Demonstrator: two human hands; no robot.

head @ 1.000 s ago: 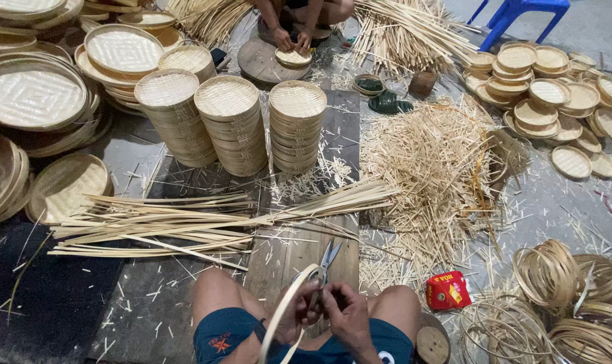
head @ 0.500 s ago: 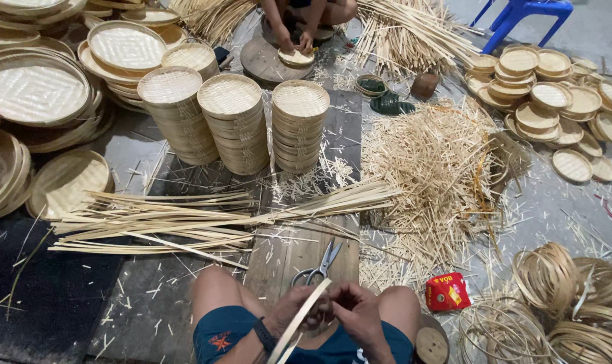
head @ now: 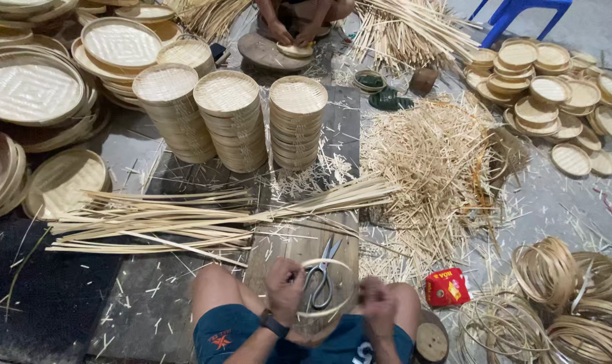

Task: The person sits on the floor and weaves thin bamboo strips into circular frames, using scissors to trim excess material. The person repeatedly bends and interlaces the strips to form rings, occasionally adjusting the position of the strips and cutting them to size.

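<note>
I see even, soft light with faint shadows, no glare; my right hand [head: 379, 307] blurs, and edges bend slightly.

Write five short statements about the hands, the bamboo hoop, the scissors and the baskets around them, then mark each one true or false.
1. Both hands hold a thin bamboo strip bent into a hoop. True: the left hand and right hand grip its two sides.
2. The scissors are in the right hand. False: they lie on the wooden board, seen through the hoop.
3. Three stacks of round woven baskets stand beyond the board. True.
4. The small red box sits left of the left knee. False: it lies on the person's right.
5. Long bamboo strips stand upright in a bucket. False: they lie flat on the floor.
</note>
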